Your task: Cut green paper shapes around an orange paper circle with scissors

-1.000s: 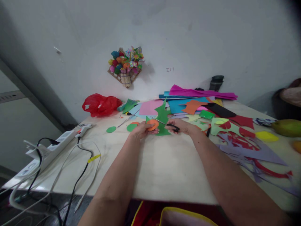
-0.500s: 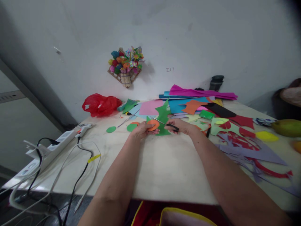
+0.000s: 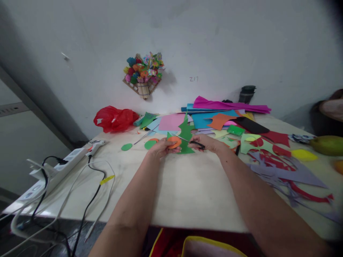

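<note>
My left hand (image 3: 162,148) pinches an orange paper disc (image 3: 175,141) against a jagged sheet of green paper (image 3: 187,134). In my right hand (image 3: 205,141) is a pair of scissors with black handles (image 3: 197,144). Their thin metal blades (image 3: 179,136) point left, along the upper edge of the orange disc and over the green sheet. Left of my left hand lies a green circle with an orange piece (image 3: 151,143) partly under it. Another green circle (image 3: 127,146) rests farther left, and a thin metal rod (image 3: 144,135) lies behind them.
A red plastic bag (image 3: 115,119) sits at the back left. Coloured sheets (image 3: 171,122) and a magenta roll (image 3: 230,105) lie along the wall. Purple and red scraps (image 3: 284,171) spread on the right. A power strip (image 3: 59,171) with cables runs down the left edge.
The upper part of the green sheet has swung slightly left beside the scissor blades. My right hand and the scissors have shifted a little to the right; my left hand stays in place.
</note>
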Tool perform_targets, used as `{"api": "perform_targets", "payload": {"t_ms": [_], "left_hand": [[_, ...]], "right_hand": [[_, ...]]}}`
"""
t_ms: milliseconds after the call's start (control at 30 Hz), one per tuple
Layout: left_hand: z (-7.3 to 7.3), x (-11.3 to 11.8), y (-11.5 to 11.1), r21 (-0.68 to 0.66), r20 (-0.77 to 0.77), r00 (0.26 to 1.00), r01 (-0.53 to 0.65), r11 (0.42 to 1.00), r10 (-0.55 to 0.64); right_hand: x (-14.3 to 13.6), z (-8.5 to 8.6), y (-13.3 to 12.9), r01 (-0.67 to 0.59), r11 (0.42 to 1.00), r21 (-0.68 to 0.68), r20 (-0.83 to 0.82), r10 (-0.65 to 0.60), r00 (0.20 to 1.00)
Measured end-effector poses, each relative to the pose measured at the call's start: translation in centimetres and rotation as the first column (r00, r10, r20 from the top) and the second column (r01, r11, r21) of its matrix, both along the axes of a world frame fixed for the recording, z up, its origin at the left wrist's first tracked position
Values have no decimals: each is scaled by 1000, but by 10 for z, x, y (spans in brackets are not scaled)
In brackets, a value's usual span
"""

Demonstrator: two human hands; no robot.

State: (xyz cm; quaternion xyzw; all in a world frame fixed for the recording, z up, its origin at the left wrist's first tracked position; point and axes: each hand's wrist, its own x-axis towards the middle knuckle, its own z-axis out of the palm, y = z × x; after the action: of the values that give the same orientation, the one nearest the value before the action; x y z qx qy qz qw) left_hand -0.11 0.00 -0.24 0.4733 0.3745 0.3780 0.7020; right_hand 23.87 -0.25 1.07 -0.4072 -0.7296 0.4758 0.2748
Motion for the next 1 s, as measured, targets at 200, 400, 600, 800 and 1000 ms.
{"api": "perform_targets", "payload": {"t_ms": [200,400,600,800,1000], "left_hand": [[-4,-2,3,26,-15,1000,16,1000,-15],[-5,-3,4,34,-36,999,15,999,-14],[-2,-4,2,27,-58,998,18,999,-16],[-5,-6,3,55,-63,998,34,998,-31],[-4,-7,2,50,-62,998,36,998,-33]], "right_hand": [[1,3,-3,-7,1000,8,6,7,1000],[0,5,-4,-10,1000,4,11,10,1000],[2,2,-2,-10,1000,-4,20,10,1000],[3,-2,3,-8,1000,-13,26,8,1000],[1,5,-3,14,1000,-24,-4,-14,1000]]}}
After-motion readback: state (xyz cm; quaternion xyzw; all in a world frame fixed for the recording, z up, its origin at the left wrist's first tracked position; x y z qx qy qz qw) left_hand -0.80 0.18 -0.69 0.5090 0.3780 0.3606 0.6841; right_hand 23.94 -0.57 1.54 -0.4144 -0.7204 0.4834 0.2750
